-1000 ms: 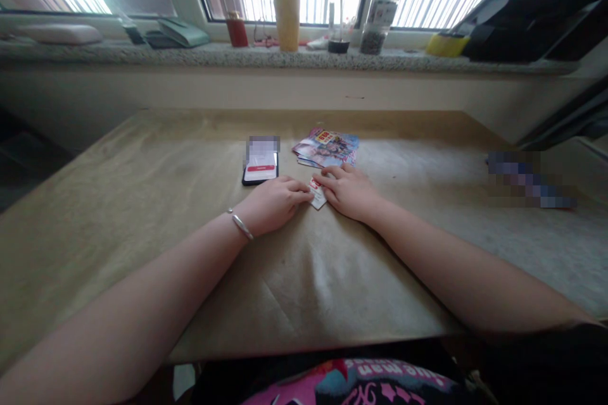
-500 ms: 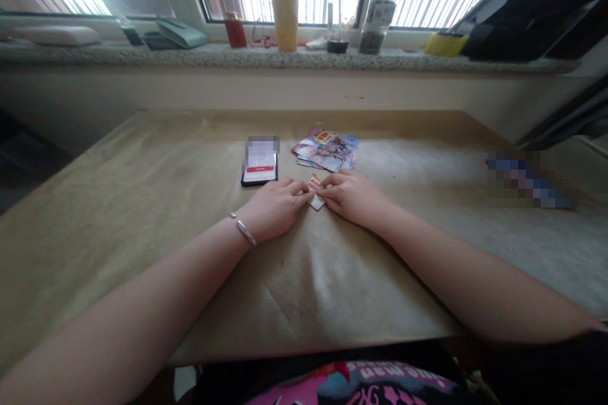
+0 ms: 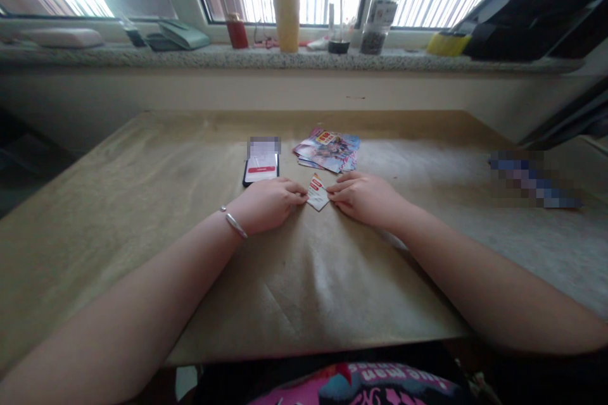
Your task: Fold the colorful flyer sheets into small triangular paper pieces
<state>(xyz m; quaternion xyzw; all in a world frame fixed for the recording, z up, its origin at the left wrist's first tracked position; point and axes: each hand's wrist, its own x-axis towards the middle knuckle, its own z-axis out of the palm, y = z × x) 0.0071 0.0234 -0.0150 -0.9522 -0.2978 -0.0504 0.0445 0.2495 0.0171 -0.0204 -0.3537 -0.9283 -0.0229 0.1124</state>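
Note:
A small folded paper (image 3: 318, 194), white with red print, lies on the table as a kite shape with one point toward me. At its left corner, the fingertips of my left hand (image 3: 270, 202) are closed on the edge. My right hand (image 3: 370, 197) pinches the opposite corner, with its fingers together. The printed face between the two hands is in plain sight; the underside of the paper is hidden. A silver bangle (image 3: 236, 225) circles my left wrist.
Behind my left hand lies a phone (image 3: 262, 171) with a lit screen. A stack of colourful printed sheets (image 3: 327, 150) sits beyond the paper. Far right is a blurred bluish item (image 3: 532, 183). Bottles and pouches line the stone windowsill (image 3: 285, 59) past the brown table (image 3: 142, 190).
Both hands have moved outward, from over the paper to its side corners. More of the printed face shows now. The phone and the sheets stay in place.

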